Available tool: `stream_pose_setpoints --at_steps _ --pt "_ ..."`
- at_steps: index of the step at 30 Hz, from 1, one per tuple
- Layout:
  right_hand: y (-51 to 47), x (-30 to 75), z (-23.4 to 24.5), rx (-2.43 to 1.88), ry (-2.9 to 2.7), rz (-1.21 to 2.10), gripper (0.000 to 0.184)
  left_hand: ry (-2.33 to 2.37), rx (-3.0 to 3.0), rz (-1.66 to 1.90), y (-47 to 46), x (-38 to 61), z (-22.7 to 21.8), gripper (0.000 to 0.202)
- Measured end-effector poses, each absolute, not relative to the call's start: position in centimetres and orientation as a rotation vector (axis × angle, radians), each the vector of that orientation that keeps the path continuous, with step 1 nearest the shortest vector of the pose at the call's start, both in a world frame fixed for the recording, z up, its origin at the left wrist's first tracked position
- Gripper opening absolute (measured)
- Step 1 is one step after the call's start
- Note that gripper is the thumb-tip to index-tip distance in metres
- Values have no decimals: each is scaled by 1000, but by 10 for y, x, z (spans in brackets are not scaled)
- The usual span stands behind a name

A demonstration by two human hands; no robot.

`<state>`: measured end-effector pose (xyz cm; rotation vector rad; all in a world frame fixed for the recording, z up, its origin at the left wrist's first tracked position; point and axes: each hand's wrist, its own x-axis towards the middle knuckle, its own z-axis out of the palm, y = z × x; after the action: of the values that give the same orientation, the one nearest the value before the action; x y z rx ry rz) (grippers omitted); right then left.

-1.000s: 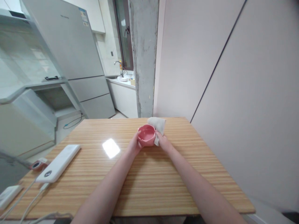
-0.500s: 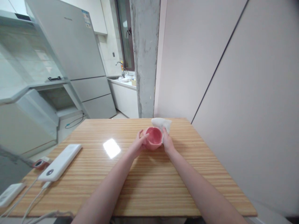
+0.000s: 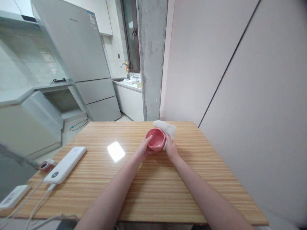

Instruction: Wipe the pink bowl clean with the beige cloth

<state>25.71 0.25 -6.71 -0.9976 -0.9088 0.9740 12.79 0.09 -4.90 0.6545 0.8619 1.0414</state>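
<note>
A pink bowl [image 3: 157,140] with a wavy rim is held up over the wooden table [image 3: 192,179], its mouth tilted toward me. My left hand [image 3: 145,147] grips its left side, thumb inside over the rim and the other fingers hidden behind and below. On the right, my right hand [image 3: 170,145] is closed on a white cloth [image 3: 168,127] and presses it against the bowl's outer right side. The cloth's loose part spreads out behind the bowl.
At the table's left lie a white power bank [image 3: 66,165] with a cable plugged in, a reddish roll [image 3: 45,166] and a white power strip [image 3: 14,196]. A pale wall [image 3: 227,95] borders the right. Beyond stand a fridge [image 3: 76,48] and a sink counter [image 3: 129,95].
The bowl has turned slightly in my left hand, its opening now facing me a little more. My right hand has shifted slightly with the cloth along the bowl's side. The view has shifted slightly.
</note>
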Motion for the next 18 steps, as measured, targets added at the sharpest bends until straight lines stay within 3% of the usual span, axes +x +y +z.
stream_pose_setpoints --at_steps 5,12,18 --pt "-8 234 -78 -962 -1092 1005 52 865 570 1386 4 129 -49 47" --pt "-1 257 -65 -1049 -852 859 47 798 740 952 0 129 -50 58" --pt "-6 238 -74 -952 -957 996 46 863 658 1375 0 136 -46 45"
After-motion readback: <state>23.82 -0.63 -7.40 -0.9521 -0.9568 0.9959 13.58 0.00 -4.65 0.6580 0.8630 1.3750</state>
